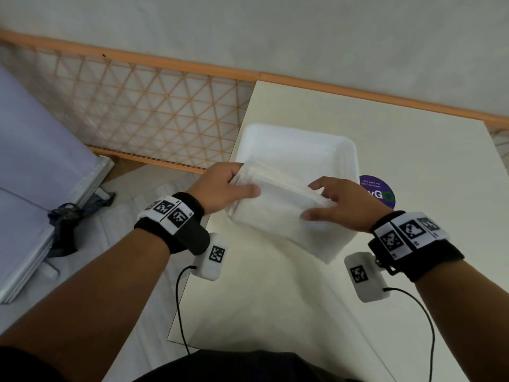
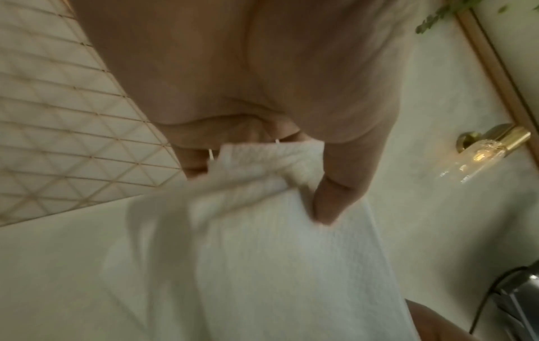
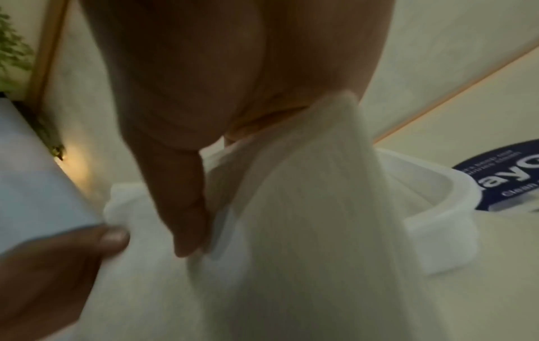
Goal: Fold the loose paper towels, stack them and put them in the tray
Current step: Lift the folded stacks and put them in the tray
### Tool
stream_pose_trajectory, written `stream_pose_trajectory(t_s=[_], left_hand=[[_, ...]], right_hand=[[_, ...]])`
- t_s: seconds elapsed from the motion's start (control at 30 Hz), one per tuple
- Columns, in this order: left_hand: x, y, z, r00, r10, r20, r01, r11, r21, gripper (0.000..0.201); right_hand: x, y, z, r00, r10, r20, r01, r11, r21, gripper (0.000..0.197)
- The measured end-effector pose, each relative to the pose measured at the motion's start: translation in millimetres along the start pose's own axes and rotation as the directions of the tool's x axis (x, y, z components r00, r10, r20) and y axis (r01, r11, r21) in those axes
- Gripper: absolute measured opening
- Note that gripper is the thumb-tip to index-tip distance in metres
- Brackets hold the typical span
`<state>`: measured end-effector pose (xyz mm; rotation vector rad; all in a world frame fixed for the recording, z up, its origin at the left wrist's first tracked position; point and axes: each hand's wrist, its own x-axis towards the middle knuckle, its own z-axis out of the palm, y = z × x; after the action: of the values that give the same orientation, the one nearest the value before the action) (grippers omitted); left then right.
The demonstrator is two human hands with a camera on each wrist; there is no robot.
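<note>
The stack of folded paper towels [image 1: 281, 213] hung between both hands above the near end of the white tray [image 1: 297, 144], tilted, its lower edge past the tray's near rim. The left hand [image 1: 223, 186] pinched the stack's left end — thumb on top, fingers curled underneath. The right hand [image 1: 344, 205] gripped the opposite end, thumb across the top sheet and fingers beneath, the index finger lifted clear. Only the left wrist view showed the layered edges bunched against the thumb [image 2: 329, 196]; the right wrist view alone showed the tray's corner rim [image 3: 443, 221] just beyond the grip, blurred. Right of that hand, a purple round sticker [image 1: 378, 190] lay on the cream table [image 1: 413, 161].
</note>
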<state>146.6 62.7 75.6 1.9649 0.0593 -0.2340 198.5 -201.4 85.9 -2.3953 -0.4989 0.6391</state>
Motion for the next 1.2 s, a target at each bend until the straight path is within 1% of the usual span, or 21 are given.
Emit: stream_pose_trajectory(t_s=[0.03, 0.1, 0.17, 0.23, 0.3, 0.37, 0.43, 0.5, 0.57, 0.63, 0.7, 0.8, 0.87, 0.93, 0.97, 1.0, 1.07, 1.1, 1.13, 1.2], left_hand=[[2.1, 3.4, 3.0, 1.0, 0.004, -0.015, -0.004, 0.999, -0.033, 0.03], [6.9, 12.0, 9.0, 1.0, 0.02, -0.002, -0.021, 0.998, -0.06, 0.039], [12.0, 19.8, 12.7, 0.999, 0.034, 0.021, -0.033, 0.998, -0.054, 0.042], [18.5, 23.7, 11.7, 0.999, 0.041, -0.001, -0.041, 0.997, -0.067, 0.036], [22.9, 25.8, 9.0, 0.999, 0.022, -0.05, -0.031, 0.983, -0.18, 0.037], [26.1, 21.6, 8.6, 0.992, -0.033, -0.12, -0.01, 0.939, -0.343, 0.048], [26.9, 17.4, 13.5, 0.982, -0.113, -0.154, 0.033, 0.895, -0.445, 0.069], [26.0, 11.3, 25.0, 0.986, -0.135, -0.096, 0.064, 0.845, -0.531, 0.091], [25.2, 9.1, 39.6, 0.991, -0.136, -0.012, 0.101, 0.792, -0.602, 0.097], [26.8, 10.9, 51.5, 0.99, -0.135, 0.038, 0.126, 0.736, -0.666, 0.096], [31.5, 14.8, 59.4, 0.991, -0.127, 0.046, 0.122, 0.693, -0.711, 0.087], [37.7, 23.9, 66.6, 0.992, -0.128, 0.005, 0.093, 0.695, -0.713, 0.046], [42.1, 25.9, 72.1, 0.983, -0.171, -0.059, 0.08, 0.706, -0.703, 0.034], [44.7, 26.7, 76.5, 0.966, -0.227, -0.126, 0.072, 0.702, -0.709, 0.03], [45.7, 26.5, 77.9, 0.957, -0.248, -0.153, 0.067, 0.698, -0.713, 0.029], [46.6, 26.3, 78.9, 0.948, -0.263, -0.177, 0.059, 0.694, -0.717, 0.029], [47.4, 26.3, 80.8, 0.935, -0.281, -0.215, 0.044, 0.694, -0.719, 0.028], [48.3, 26.4, 82.2, 0.93, -0.286, -0.229, 0.038, 0.698, -0.715, 0.029], [48.7, 26.7, 83.9, 0.926, -0.291, -0.241, 0.034, 0.699, -0.714, 0.03], [49.0, 27.4, 87.5, 0.918, -0.299, -0.26, 0.025, 0.698, -0.716, 0.031]], right_hand=[[1.0, -1.8, 2.6, 1.0, -0.018, 0.018, 0.018, 1.0, -0.026, 0.033], [4.0, -9.5, 6.5, 0.998, -0.063, 0.028, 0.064, 0.997, -0.04, 0.025], [7.1, -16.8, 7.8, 0.996, -0.088, 0.008, 0.088, 0.996, 0.018, 0.024], [10.7, -19.5, 7.1, 0.994, -0.103, -0.037, 0.106, 0.992, 0.075, 0.026], [12.8, -18.7, 4.9, 0.992, -0.094, -0.087, 0.107, 0.982, 0.156, 0.027], [13.2, -19.3, 1.8, 0.99, -0.066, -0.122, 0.1, 0.949, 0.299, 0.025], [15.1, -21.3, -0.4, 0.987, -0.031, -0.158, 0.097, 0.898, 0.429, 0.025], [21.3, -24.5, -0.8, 0.98, -0.003, -0.198, 0.109, 0.844, 0.525, 0.029], [30.4, -27.0, -0.1, 0.975, 0.021, -0.223, 0.119, 0.796, 0.594, 0.033], [39.6, -26.5, 1.7, 0.973, 0.046, -0.225, 0.113, 0.755, 0.646, 0.036], [47.3, -24.9, 3.1, 0.969, 0.07, -0.237, 0.109, 0.741, 0.662, 0.036], [57.6, -15.4, 6.2, 0.958, 0.091, -0.272, 0.103, 0.777, 0.621, 0.04], [60.8, -10.0, 7.3, 0.959, 0.042, -0.281, 0.123, 0.83, 0.544, 0.048], [62.4, -4.3, 8.9, 0.96, -0.021, -0.279, 0.148, 0.886, 0.44, 0.058], [60.1, -4.4, 8.3, 0.958, -0.026, -0.284, 0.139, 0.912, 0.386, 0.062], [58.0, -3.6, 8.5, 0.955, -0.032, -0.296, 0.132, 0.936, 0.325, 0.061], [54.7, -0.8, 9.9, 0.935, -0.089, -0.343, 0.171, 0.961, 0.217, 0.044], [53.4, -0.1, 10.0, 0.924, -0.103, -0.368, 0.188, 0.961, 0.201, 0.037], [54.6, 2.0, 11.2, 0.917, -0.093, -0.388, 0.191, 0.956, 0.222, 0.033], [55.6, 3.4, 12.1, 0.913, -0.048, -0.406, 0.176, 0.942, 0.285, 0.032]])
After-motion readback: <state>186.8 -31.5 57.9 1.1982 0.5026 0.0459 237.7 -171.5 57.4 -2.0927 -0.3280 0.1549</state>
